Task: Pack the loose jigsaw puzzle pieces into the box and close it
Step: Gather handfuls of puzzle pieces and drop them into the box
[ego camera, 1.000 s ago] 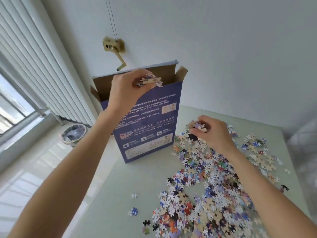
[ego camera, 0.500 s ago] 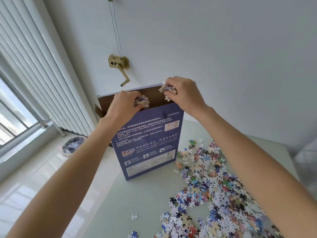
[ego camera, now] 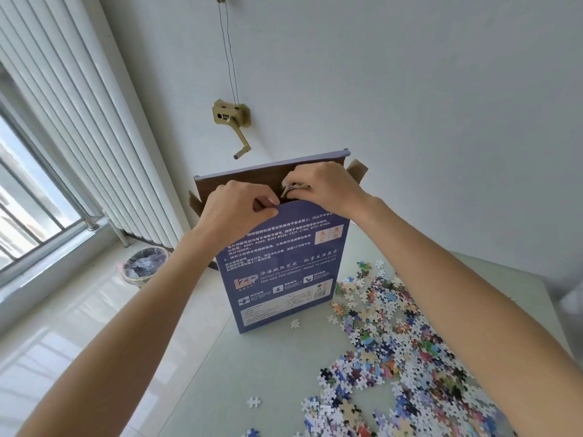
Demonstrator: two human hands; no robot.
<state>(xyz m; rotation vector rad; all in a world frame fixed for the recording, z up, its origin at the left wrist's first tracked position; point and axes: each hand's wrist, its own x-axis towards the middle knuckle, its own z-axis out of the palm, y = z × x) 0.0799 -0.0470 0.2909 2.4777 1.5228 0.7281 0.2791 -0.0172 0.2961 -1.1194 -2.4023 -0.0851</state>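
Puzzle pieces (ego camera: 293, 190) sit pinched in our right hand (ego camera: 325, 189) over the upright box (ego camera: 284, 272) mouth at 12 o'clock, left hand (ego camera: 236, 212) curled on its front edge, so release low inside; loose pile (ego camera: 410, 357) waits at 4 o'clock.

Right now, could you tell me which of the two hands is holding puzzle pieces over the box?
The right hand: its grip pinches a few pieces at the open box top, while the left hand shows none.
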